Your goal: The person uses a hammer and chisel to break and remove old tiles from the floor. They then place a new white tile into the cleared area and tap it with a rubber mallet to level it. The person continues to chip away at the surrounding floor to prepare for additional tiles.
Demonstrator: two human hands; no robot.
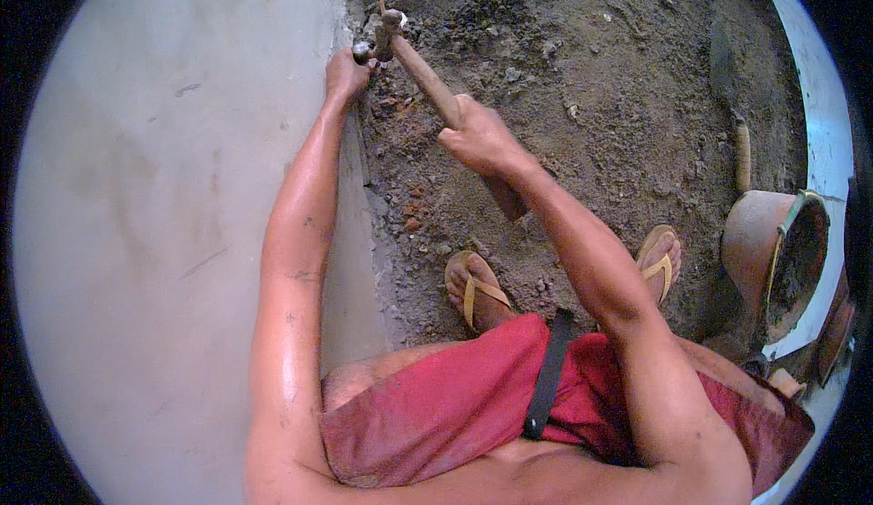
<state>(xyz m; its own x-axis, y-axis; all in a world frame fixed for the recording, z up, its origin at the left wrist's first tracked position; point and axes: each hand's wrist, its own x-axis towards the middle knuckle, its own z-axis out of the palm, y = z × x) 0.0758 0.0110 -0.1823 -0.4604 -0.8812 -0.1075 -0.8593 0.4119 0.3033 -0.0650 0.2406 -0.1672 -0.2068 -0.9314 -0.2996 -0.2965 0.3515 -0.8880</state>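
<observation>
The right hand [482, 137] gripped a hammer [423, 73], its head [384, 43] beyond that grip, near the left hand [346, 78], closed around what was probably a chisel [362, 50]. The step looked like striking; another blow called for steady aim. A pale slab [173, 205] lay left of both grips, rubbly soil [627, 96] and a tipped pan [755, 237] right.

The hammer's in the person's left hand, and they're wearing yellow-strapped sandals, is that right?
Not quite: the head view shows the hammer gripped in the right hand, not the left hand. The yellow-strapped sandals are right.
</observation>
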